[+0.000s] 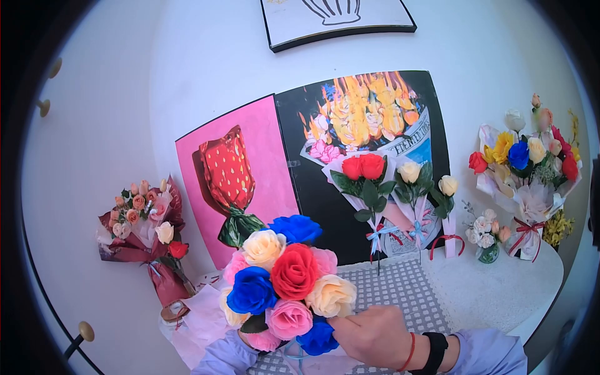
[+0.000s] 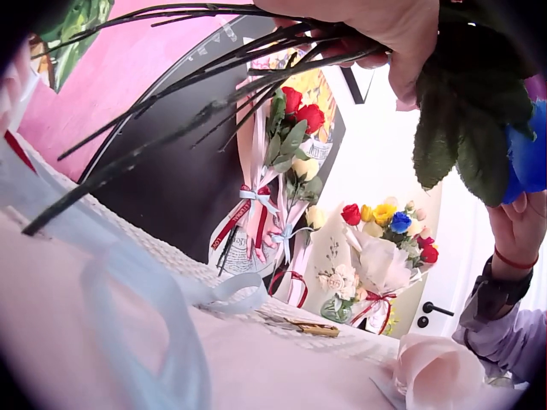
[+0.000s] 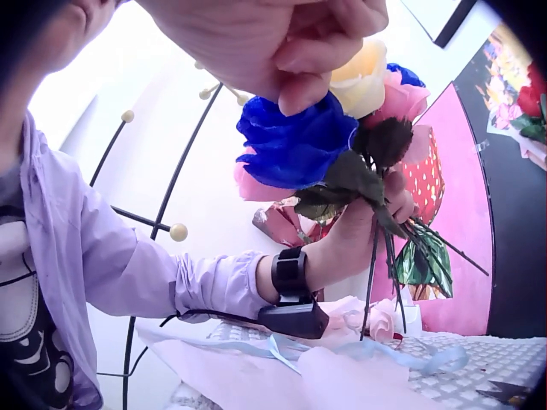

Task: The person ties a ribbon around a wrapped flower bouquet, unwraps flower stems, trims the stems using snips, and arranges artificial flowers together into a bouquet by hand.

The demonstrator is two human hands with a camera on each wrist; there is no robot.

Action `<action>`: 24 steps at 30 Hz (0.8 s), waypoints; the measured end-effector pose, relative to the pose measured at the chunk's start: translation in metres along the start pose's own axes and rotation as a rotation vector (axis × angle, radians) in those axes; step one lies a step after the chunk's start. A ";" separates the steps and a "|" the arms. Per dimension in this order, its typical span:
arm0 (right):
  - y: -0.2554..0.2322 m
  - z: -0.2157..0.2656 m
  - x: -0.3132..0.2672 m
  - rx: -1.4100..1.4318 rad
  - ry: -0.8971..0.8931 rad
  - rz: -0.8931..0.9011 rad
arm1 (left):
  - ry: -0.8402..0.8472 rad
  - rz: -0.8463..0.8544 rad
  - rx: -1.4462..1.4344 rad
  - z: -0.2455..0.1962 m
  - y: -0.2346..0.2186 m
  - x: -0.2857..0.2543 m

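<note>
My left hand [image 2: 376, 34] grips a bunch of artificial roses by the gathered dark stems [image 2: 141, 154], whose loose ends fan out past it. In the head view the blooms hide most of that hand. The bunch has a red rose [image 1: 294, 272] in the middle, ringed by blue, cream and pink ones. At its lower right edge, my right hand [image 1: 375, 337] has curled fingers on a blue rose [image 3: 295, 141], pinching at its petals beside a cream rose [image 1: 331, 295]. Dark green leaves [image 2: 466, 128] hang below the blooms.
Pale pink wrapping paper [image 1: 197, 315] and light blue ribbon [image 2: 158, 333] lie on the table by a grey-white patterned cloth [image 1: 387, 287]. Wrapped bouquets stand left [image 1: 144, 228] and right [image 1: 528, 169]. Wrapped single and paired roses [image 1: 409, 173] lean against the pictures behind.
</note>
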State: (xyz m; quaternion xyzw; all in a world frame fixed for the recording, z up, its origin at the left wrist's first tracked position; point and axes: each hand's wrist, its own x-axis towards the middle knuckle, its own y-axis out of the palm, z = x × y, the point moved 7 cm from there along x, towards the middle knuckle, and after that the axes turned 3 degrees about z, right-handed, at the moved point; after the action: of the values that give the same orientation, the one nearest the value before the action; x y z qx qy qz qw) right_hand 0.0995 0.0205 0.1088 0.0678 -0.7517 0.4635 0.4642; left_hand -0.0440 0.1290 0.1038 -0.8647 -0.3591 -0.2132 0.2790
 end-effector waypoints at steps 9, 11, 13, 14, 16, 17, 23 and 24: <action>-0.029 0.019 0.008 0.017 -0.087 -0.220 | -0.012 -0.001 -0.114 0.001 0.003 0.006; -0.029 0.022 0.008 0.001 -0.093 -0.228 | -0.016 0.005 -0.139 0.002 0.005 0.010; -0.030 0.024 0.009 -0.016 -0.105 -0.234 | -0.017 0.008 -0.164 0.002 0.006 0.013; -0.030 0.025 0.011 -0.001 -0.117 -0.211 | -0.017 0.009 -0.177 0.002 0.007 0.014; -0.035 0.025 0.010 0.011 -0.127 -0.191 | -0.020 0.013 -0.201 0.002 0.008 0.017; -0.029 0.021 0.010 0.087 -0.085 -0.033 | -0.021 0.014 -0.212 0.001 0.008 0.018; -0.055 -0.038 0.013 0.437 0.205 -0.311 | -0.034 0.001 -0.289 0.004 0.009 0.018; -0.056 -0.054 0.013 0.478 0.395 -0.346 | -0.039 -0.001 -0.303 0.004 0.010 0.017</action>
State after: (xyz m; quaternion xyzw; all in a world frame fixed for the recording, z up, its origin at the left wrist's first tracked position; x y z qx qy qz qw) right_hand 0.1567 0.0346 0.1618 0.2098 -0.4949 0.5450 0.6434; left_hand -0.0249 0.1345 0.1069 -0.9008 -0.3283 -0.2484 0.1381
